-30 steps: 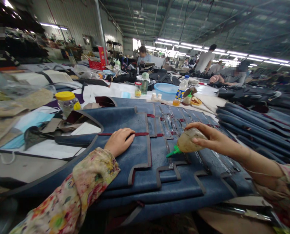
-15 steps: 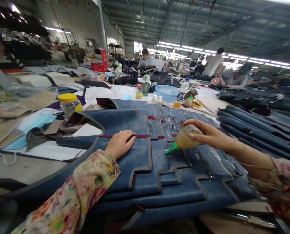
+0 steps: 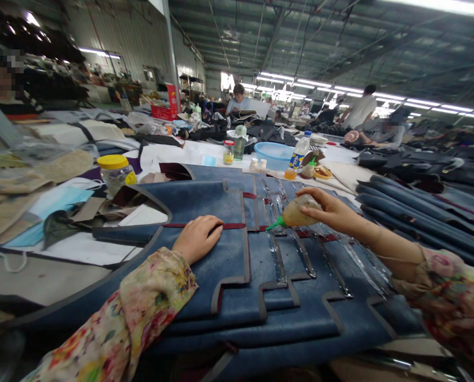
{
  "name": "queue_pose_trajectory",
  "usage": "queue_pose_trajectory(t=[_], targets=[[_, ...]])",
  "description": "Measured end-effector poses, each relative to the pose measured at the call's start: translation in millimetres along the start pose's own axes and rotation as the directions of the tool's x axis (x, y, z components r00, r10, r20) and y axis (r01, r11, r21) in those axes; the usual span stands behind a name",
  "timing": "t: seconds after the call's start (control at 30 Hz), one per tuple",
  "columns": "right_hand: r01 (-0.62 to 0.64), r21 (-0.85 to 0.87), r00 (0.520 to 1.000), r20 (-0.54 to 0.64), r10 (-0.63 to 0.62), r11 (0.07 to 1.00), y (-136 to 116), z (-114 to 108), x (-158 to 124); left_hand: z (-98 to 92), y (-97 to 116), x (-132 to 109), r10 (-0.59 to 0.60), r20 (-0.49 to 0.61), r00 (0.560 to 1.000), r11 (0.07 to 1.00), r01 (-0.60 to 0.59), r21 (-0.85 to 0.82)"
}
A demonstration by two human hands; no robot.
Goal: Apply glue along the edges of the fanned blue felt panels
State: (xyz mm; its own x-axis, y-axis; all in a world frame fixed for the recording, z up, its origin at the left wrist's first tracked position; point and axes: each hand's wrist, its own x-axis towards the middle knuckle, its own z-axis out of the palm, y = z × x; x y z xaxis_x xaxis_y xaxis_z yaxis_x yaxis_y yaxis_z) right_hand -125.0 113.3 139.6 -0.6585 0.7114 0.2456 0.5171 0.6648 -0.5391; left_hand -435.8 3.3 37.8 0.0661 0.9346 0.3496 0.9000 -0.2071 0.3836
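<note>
- Over the blue panels (image 3: pixel 205 201), the squeeze bottle (image 3: pixel 300 211) is held tilted in the right hand (image 3: pixel 332 212), the fingers wrapped around its body.
- And the green nozzle (image 3: pixel 275 223) has been carried further from the wearer: half a second ago it was aimed lower on the panels, and now its tip is brought right beside a maroon strip (image 3: pixel 260 228). Whether the panel is touched cannot be told.
- Below the tip, a glossy streak (image 3: pixel 277 257) is now left uncovered; more streaks are seen to its right.
- On the left, no change! The left hand (image 3: pixel 199 237) is kept on the nearest panel, palm down across another maroon band (image 3: pixel 233 226), thumb and fingers a little apart, with nothing seen gripped.
- Beyond the panels, the yellow-lidded jar (image 3: pixel 112 162) and blue basin (image 3: pixel 274 151) are left where they stood.
</note>
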Motion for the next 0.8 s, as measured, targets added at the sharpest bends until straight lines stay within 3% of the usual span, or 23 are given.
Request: queue_pose_trajectory(t=[0.43, 0.8], targets=[[-0.005, -0.073, 0.999, -0.037, 0.003, 0.997, 15, 6, 33, 1.2, -2, 0, -0.003, -0.001, 1.0, 1.0, 0.003, 0.004], [0.043, -0.094, 0.982, -0.177, -0.059, 0.995, 37, 12, 73, 0.0, 0, -1, -0.012, -0.002, 1.0, 1.0, 0.012, -0.01]])
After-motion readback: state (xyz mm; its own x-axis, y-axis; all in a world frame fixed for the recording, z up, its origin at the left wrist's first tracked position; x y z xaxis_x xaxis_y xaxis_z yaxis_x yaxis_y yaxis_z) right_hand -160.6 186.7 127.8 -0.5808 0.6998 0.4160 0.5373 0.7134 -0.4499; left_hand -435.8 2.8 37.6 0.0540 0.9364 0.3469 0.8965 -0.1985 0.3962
